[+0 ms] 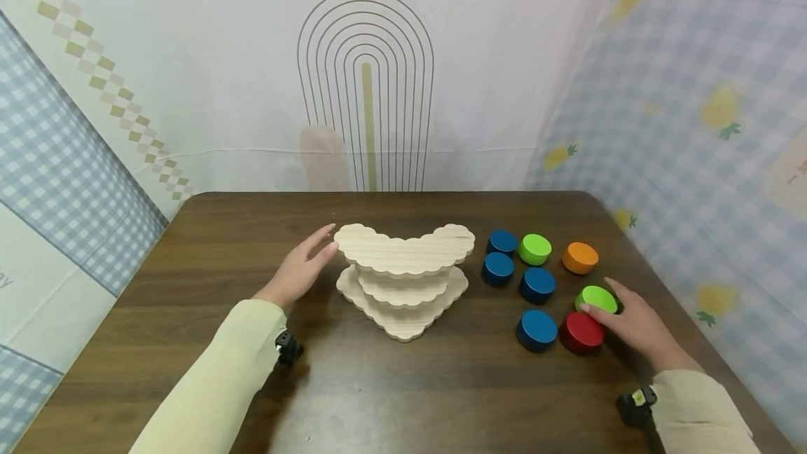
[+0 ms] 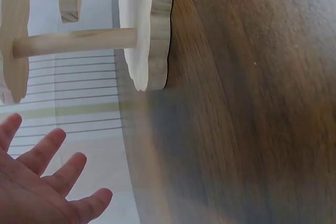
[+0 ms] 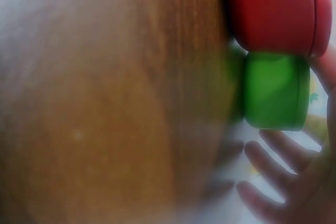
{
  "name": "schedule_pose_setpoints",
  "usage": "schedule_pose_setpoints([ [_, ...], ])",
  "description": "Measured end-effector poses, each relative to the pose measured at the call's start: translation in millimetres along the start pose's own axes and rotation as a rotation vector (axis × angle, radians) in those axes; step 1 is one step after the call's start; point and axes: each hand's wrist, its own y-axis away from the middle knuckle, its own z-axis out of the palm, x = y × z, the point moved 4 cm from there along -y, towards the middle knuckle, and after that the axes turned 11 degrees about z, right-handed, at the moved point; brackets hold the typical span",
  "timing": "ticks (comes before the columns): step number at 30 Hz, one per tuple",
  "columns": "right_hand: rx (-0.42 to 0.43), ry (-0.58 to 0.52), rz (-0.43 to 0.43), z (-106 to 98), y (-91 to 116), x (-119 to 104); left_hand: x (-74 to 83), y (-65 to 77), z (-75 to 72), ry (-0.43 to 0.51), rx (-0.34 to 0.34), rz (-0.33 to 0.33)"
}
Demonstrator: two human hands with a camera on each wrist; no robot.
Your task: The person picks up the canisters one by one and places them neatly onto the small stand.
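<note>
A pale wooden stand (image 1: 403, 252) with scalloped tiers rises from the middle of the table; a round post (image 2: 79, 42) joins its tiers in the left wrist view. My left hand (image 1: 301, 268) is at the stand's left edge, fingers spread; whether the thumb tip touches the top tier I cannot tell. Over on the right, my right hand (image 1: 643, 321) reaches around a green round tin (image 1: 595, 298), thumb on its near side, other fingers extended beyond it. Firm contact is unclear. Just in front of that tin stands a red tin (image 3: 273, 11).
Several blue tins (image 1: 537, 330) stand between the wooden stand and my right hand. Behind them are another green tin (image 1: 535, 249) and an orange tin (image 1: 580, 258). The dark wooden table (image 1: 403, 398) ends at a printed cloth backdrop (image 1: 239, 90).
</note>
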Motion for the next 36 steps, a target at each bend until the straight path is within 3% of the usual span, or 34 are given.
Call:
schedule_pose_setpoints([
  [9, 0.007, -0.013, -0.009, -1.9, 1.2, 2.6, -0.3, -6.1, 6.7, 0.016, -0.007, 0.029],
  [25, 0.037, -0.068, -0.016, -1.5, 2.2, 2.7, -2.0, -7.5, 6.2, 0.027, 0.078, 0.039],
  [36, 0.096, -0.115, -0.016, -0.3, -0.1, 8.5, -1.0, -9.3, 9.1, 0.058, 0.065, 0.035],
])
